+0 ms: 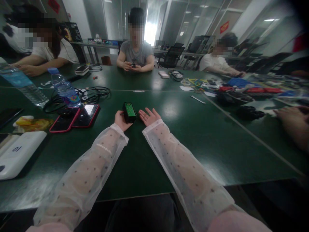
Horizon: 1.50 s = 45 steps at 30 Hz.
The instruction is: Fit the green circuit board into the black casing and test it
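My left hand (122,121) grips a small black box with a green circuit board (130,110) in its upper face. The fingers wrap behind the box, which is tilted up above the table. Just to its right, my right hand (150,116) lies palm up with fingers spread, holding nothing and apart from the box. Sheer white dotted sleeves cover both my forearms.
Left of my hands are two phones (86,116), a blue-capped bottle (64,87), a larger bottle (26,84), black cables (96,92) and a white power bank (20,156). A wrench (198,99) and cluttered wires (196,84) lie right. Several people sit around the green table (193,135).
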Tool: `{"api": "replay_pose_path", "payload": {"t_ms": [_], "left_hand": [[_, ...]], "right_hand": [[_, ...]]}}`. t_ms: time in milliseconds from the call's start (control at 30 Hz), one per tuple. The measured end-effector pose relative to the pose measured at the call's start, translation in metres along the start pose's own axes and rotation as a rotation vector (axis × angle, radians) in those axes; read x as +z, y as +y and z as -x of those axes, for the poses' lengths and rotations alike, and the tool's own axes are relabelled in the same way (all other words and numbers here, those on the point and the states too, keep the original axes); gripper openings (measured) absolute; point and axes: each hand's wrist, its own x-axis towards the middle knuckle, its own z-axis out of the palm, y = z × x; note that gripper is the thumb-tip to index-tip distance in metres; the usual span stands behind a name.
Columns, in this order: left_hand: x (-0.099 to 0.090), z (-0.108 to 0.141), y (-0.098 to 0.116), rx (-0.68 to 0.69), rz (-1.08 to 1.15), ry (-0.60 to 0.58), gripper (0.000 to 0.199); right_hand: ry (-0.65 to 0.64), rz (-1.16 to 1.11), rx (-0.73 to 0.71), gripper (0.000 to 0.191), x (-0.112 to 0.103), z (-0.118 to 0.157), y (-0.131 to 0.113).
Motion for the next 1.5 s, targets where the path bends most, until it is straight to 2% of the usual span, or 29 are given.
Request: {"api": "replay_pose_path", "payload": {"t_ms": [200, 300, 400, 500, 633, 833, 933, 1167, 1333, 1500], "left_hand": [[0.011, 0.001, -0.004, 0.023, -0.095, 0.049, 0.035], [0.015, -0.002, -0.012, 0.063, -0.186, 0.08, 0.026], [0.016, -0.001, -0.02, 0.124, -0.306, 0.059, 0.016], [0.016, 0.002, -0.026, 0.173, -0.43, 0.009, 0.016], [0.016, 0.006, -0.031, 0.285, -0.581, -0.033, 0.029], [0.018, 0.009, -0.033, 0.297, -0.568, -0.222, 0.05], [0.018, 0.011, -0.034, 0.349, -0.62, -0.265, 0.062], [0.013, 0.008, -0.033, 0.39, -0.903, -0.2, 0.09], [0.01, 0.006, -0.032, 0.418, -0.984, -0.188, 0.087], [0.011, 0.009, -0.03, 0.41, -0.975, -0.182, 0.087]], "right_hand": [[0.021, 0.013, -0.01, 0.032, 0.0, -0.002, 0.002], [0.028, 0.056, 0.003, 0.032, 0.002, -0.001, 0.001], [0.03, 0.125, 0.013, 0.031, 0.003, 0.0, 0.002], [0.011, 0.155, -0.019, 0.027, 0.003, -0.001, 0.005], [0.023, 0.167, -0.03, 0.025, 0.005, -0.003, 0.009], [0.041, 0.141, -0.053, 0.025, 0.008, -0.006, 0.011], [0.036, 0.11, -0.035, 0.023, 0.005, -0.008, 0.011], [0.054, 0.069, 0.037, 0.033, 0.0, -0.013, 0.01], [0.07, 0.083, 0.108, 0.047, -0.002, -0.015, 0.009], [0.049, 0.105, 0.102, 0.045, -0.006, -0.014, 0.009]]}}
